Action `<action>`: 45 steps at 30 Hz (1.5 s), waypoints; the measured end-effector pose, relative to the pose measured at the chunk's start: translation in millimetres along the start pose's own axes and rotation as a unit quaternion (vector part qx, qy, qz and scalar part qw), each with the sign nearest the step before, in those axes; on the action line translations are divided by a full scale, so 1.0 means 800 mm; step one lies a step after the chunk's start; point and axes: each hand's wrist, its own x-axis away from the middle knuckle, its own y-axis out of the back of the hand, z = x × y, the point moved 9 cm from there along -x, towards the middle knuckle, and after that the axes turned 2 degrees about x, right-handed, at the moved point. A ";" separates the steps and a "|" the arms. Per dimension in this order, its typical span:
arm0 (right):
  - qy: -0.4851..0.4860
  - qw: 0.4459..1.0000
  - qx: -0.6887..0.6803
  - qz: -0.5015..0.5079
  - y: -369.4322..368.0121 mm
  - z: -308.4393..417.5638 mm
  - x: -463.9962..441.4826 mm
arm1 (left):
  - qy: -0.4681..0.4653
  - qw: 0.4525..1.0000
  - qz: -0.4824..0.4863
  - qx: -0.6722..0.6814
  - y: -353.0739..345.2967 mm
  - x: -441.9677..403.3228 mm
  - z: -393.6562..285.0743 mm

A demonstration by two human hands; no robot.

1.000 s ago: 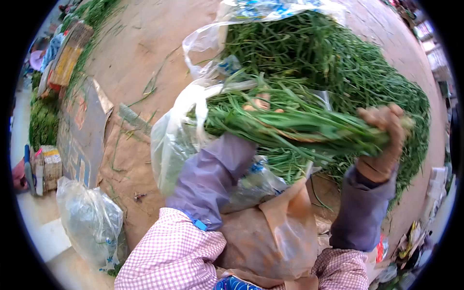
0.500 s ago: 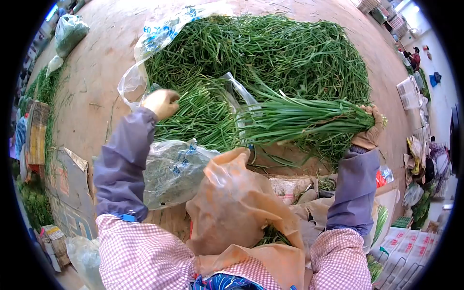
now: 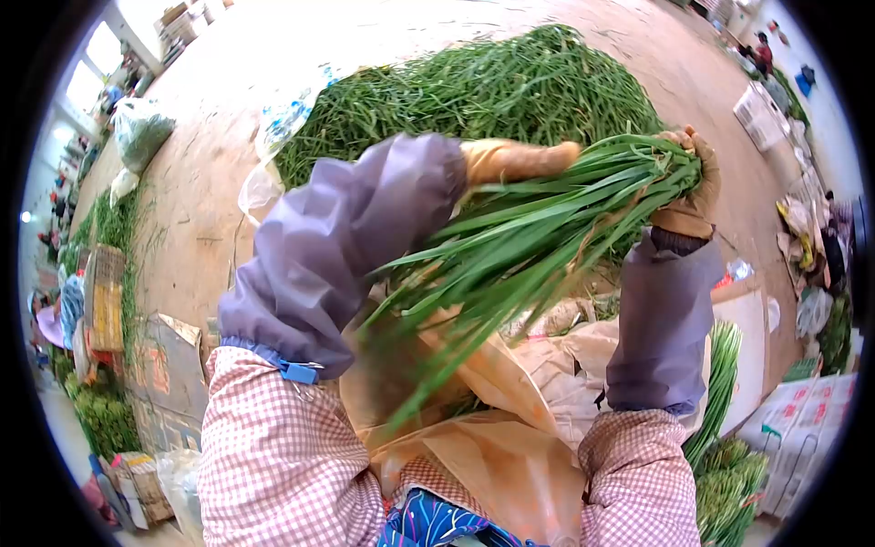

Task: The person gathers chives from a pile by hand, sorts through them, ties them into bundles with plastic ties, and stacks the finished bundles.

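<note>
1. Closest, a tan, translucent plastic apron (image 3: pixel 497 451) covers your lap, likely shielding your clothes.
2. Above it, your right hand (image 3: pixel 697 187) is clenched round one end of a bunch of long, flat green leaves (image 3: pixel 547 223), probably so the tips fan downward.
3. Your left hand (image 3: pixel 519 162) is blurred alongside; I cannot tell whether it grips.
4. Beyond, a broad, tangled green leaf heap (image 3: pixel 483 96) sits apparently within reach.

On the floor (image 3: pixel 202 228), the leaf heap (image 3: pixel 456 100) lies beyond the bunch (image 3: pixel 547 223), which is in the right hand (image 3: pixel 691 187), tips over the apron (image 3: pixel 501 460). Plastic (image 3: pixel 260 190) skirts the heap's left edge; cardboard (image 3: pixel 169 369) lies farther left (nearer the person); bundles (image 3: pixel 734 492) sit beside boxes (image 3: pixel 807 442) at right.
</note>
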 end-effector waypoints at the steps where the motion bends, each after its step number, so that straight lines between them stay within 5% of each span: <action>1: 0.012 1.000 0.016 -0.018 0.015 0.013 0.004 | 0.036 0.991 0.038 0.119 -0.027 -0.002 0.019; 7: 0.016 0.996 0.020 -0.088 0.071 0.026 0.038 | 0.043 0.929 0.055 0.363 -0.101 0.034 0.093; 9: 0.029 0.984 0.062 -0.163 0.082 0.020 0.046 | 0.071 0.949 -0.002 0.306 -0.096 0.051 0.132; 11: 0.010 0.974 0.076 -0.213 0.101 0.009 0.050 | 0.003 0.962 0.075 0.263 -0.144 0.042 0.079; 15: -0.009 0.974 0.095 -0.204 0.123 -0.011 0.054 | 0.097 0.960 -0.056 0.257 -0.157 0.053 0.123; 20: -0.095 0.969 0.028 -0.226 0.156 -0.054 0.065 | 0.132 0.934 -0.050 0.328 -0.187 0.060 0.142; 24: -0.150 0.965 -0.063 -0.208 0.167 -0.082 0.079 | 0.185 0.928 -0.076 0.315 -0.179 0.078 0.147; 32: -0.112 0.985 -0.065 -0.117 0.163 -0.103 0.099 | 0.238 0.923 -0.188 0.239 -0.163 0.080 0.151; 35: -0.143 0.944 0.057 -0.293 0.184 -0.116 0.150 | 0.272 0.923 -0.211 0.173 -0.127 0.088 0.137; 42: -0.125 0.981 -0.093 -0.116 0.073 -0.203 0.165 | 0.204 0.921 -0.295 -0.153 -0.039 0.083 0.076; 43: -0.188 0.975 -0.077 -0.092 0.086 -0.228 0.168 | 0.216 0.908 -0.284 -0.220 -0.034 0.086 0.061; 45: -0.311 0.949 -0.043 -0.040 0.125 -0.288 0.180 | 0.236 0.920 -0.293 -0.112 -0.030 0.101 0.057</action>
